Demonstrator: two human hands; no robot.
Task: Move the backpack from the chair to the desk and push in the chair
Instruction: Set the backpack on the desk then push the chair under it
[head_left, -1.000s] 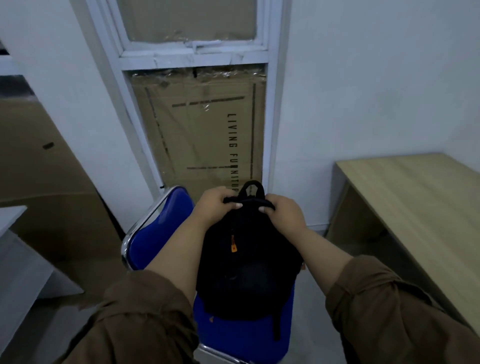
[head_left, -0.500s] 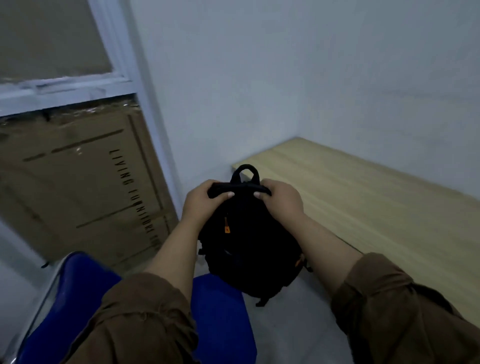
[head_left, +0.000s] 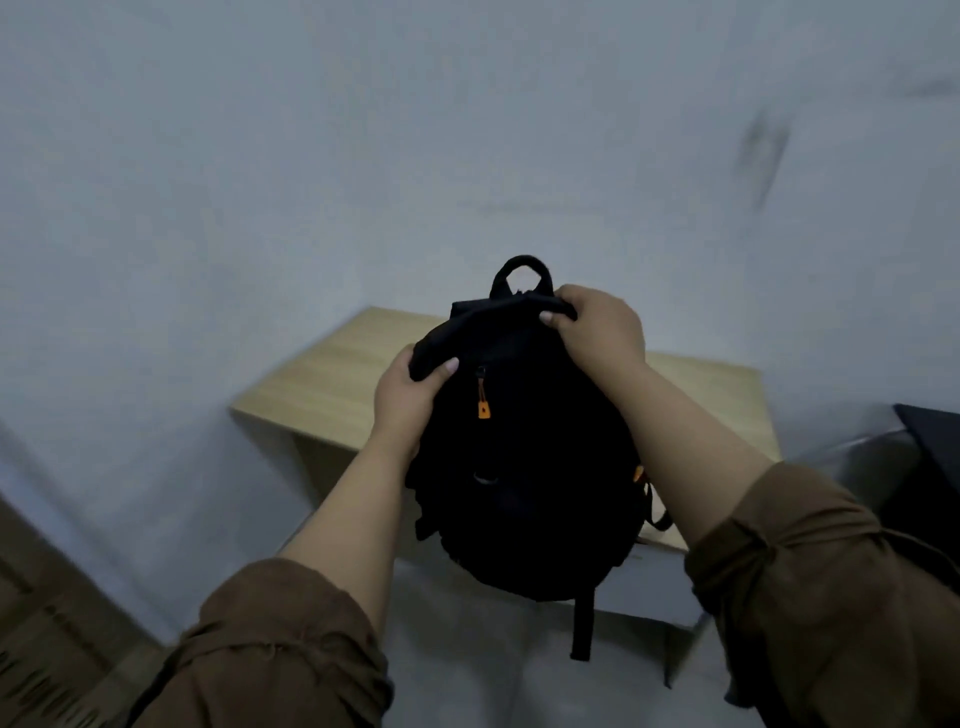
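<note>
A black backpack (head_left: 524, 467) with an orange zipper pull hangs in the air in front of me, over the near edge of the light wooden desk (head_left: 332, 379). My left hand (head_left: 410, 400) grips its upper left side. My right hand (head_left: 597, 332) grips its top, just below the carry loop. A strap dangles from the bottom of the bag. The chair is out of view.
Pale walls meet in a corner behind the desk. A dark object (head_left: 930, 467) stands to the right of the desk. Cardboard (head_left: 47, 623) leans at the lower left. Grey floor lies below the desk's front.
I have lifted the backpack off the blue chair and swung it right toward the desk. The view has turned with it, and the chair and window have left the frame.
</note>
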